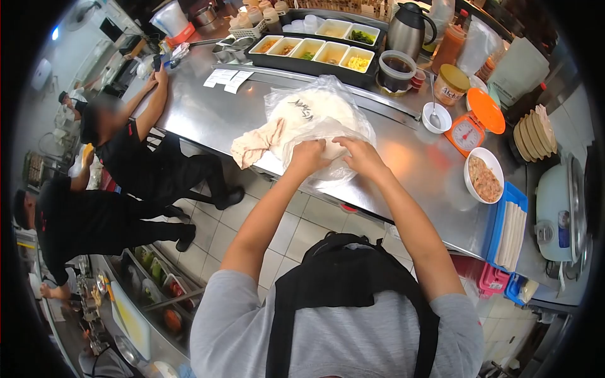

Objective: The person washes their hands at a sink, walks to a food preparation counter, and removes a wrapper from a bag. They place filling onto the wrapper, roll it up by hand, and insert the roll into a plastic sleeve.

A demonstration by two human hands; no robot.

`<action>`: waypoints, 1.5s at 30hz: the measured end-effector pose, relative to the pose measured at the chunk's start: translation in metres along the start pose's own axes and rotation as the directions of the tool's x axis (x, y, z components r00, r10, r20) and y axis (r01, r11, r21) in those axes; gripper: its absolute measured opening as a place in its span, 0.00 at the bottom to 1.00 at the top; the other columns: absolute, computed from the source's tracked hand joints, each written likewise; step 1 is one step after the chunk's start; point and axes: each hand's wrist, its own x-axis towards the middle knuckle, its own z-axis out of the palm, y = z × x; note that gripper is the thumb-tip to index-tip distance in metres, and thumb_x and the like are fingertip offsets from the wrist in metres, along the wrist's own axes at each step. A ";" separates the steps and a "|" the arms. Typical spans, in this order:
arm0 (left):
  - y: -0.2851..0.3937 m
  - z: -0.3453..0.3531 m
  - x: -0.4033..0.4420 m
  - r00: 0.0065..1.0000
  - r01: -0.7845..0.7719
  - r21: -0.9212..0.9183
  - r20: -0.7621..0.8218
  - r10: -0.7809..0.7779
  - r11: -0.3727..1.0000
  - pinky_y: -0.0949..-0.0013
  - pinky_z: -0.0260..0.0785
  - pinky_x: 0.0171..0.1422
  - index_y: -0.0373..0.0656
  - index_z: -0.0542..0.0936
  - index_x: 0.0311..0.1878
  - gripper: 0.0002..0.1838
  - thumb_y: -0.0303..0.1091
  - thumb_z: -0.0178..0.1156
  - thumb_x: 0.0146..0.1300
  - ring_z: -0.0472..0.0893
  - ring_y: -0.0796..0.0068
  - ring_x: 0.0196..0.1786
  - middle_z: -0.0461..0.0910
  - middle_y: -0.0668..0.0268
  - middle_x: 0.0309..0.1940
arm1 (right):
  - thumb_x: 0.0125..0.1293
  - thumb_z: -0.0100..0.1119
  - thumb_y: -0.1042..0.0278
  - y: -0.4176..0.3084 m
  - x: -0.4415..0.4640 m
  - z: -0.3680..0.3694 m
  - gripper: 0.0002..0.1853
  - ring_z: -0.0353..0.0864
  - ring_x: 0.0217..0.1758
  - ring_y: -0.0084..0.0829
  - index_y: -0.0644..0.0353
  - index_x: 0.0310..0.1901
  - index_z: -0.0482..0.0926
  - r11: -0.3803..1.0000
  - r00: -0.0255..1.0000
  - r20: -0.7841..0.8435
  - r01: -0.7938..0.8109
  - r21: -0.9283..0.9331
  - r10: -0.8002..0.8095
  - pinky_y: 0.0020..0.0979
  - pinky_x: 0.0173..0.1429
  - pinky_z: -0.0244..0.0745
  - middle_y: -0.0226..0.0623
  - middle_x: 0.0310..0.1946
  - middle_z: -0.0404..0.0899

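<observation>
On the steel counter lies a large clear plastic bag [315,104] with pale round sheets inside and dark handwriting on it. Both of my hands are at the bag's near end, where the plastic is bunched. My left hand [310,157] is closed on the plastic, its fingertips partly hidden. My right hand [358,154] pinches the bag's edge a little to the right. A crumpled beige cloth [257,143] lies against the bag's left side and hangs toward the counter's front edge.
Topping trays [309,51] stand behind the bag. To the right are an orange scale [465,135], a bowl of minced meat [484,176] and a blue tray [508,227]. Two people in black [142,145] [75,217] stand at the left, one leaning on the counter.
</observation>
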 end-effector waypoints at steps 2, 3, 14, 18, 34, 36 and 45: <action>-0.001 -0.004 0.003 0.997 0.034 -0.006 0.068 -0.034 0.999 0.63 0.73 0.43 0.44 0.82 0.35 0.15 0.44 0.64 0.50 0.81 0.60 0.38 0.82 0.61 0.35 | 0.49 0.59 0.78 -0.004 0.001 -0.004 0.26 0.77 0.48 0.48 0.56 0.54 0.75 0.999 0.999 -0.019 0.028 -0.022 -0.029 0.41 0.51 0.73 0.48 0.43 0.79; -0.002 -0.006 0.004 0.988 0.068 -0.012 0.139 -0.066 0.998 0.64 0.73 0.44 0.44 0.82 0.37 0.16 0.46 0.63 0.51 0.82 0.61 0.39 0.83 0.61 0.37 | 0.49 0.59 0.77 -0.007 0.001 -0.009 0.25 0.77 0.48 0.48 0.56 0.54 0.75 0.998 0.998 0.028 -0.048 -0.040 0.050 0.41 0.51 0.73 0.48 0.44 0.79; -0.022 0.007 0.012 0.995 0.013 -0.165 -0.093 -0.029 0.986 0.54 0.70 0.48 0.36 0.79 0.42 0.13 0.33 0.50 0.62 0.80 0.53 0.44 0.80 0.50 0.42 | 0.51 0.58 0.74 0.006 0.007 -0.001 0.23 0.74 0.53 0.46 0.57 0.53 0.75 0.988 0.996 -0.012 0.084 -0.133 -0.086 0.39 0.58 0.68 0.44 0.48 0.77; 0.002 -0.022 -0.003 0.947 -0.179 -0.211 -0.302 0.110 0.961 0.59 0.71 0.52 0.41 0.80 0.45 0.12 0.28 0.49 0.62 0.78 0.54 0.49 0.79 0.54 0.45 | 0.51 0.59 0.78 -0.017 0.019 -0.007 0.21 0.73 0.53 0.47 0.58 0.49 0.75 0.980 0.980 -0.098 0.162 -0.118 -0.174 0.41 0.57 0.67 0.45 0.46 0.77; 0.031 -0.168 -0.049 0.988 -0.073 -0.945 -0.113 -0.108 0.318 0.76 0.68 0.54 0.36 0.82 0.34 0.03 0.25 0.62 0.59 0.77 0.85 0.31 0.81 0.70 0.27 | 0.59 0.60 0.81 -0.098 0.011 -0.157 0.18 0.72 0.34 0.15 0.63 0.51 0.73 0.755 0.943 -0.316 0.134 0.642 0.101 0.16 0.38 0.67 0.26 0.33 0.74; 0.037 -0.171 -0.027 0.978 -0.168 -0.920 -0.202 -0.060 0.353 0.81 0.70 0.37 0.36 0.82 0.37 0.05 0.27 0.62 0.60 0.77 0.87 0.31 0.82 0.70 0.29 | 0.59 0.59 0.81 -0.086 0.007 -0.173 0.18 0.72 0.34 0.15 0.63 0.52 0.73 0.753 0.943 -0.308 0.112 0.648 0.126 0.16 0.38 0.67 0.26 0.33 0.74; 0.150 -0.140 -0.018 0.799 -0.572 -0.528 -0.530 0.284 0.627 0.74 0.71 0.35 0.35 0.81 0.38 0.06 0.23 0.61 0.56 0.80 0.74 0.29 0.82 0.60 0.29 | 0.57 0.58 0.83 -0.045 -0.094 -0.214 0.17 0.75 0.39 0.20 0.62 0.50 0.77 0.868 0.787 -0.565 0.079 0.490 0.247 0.22 0.49 0.71 0.29 0.35 0.75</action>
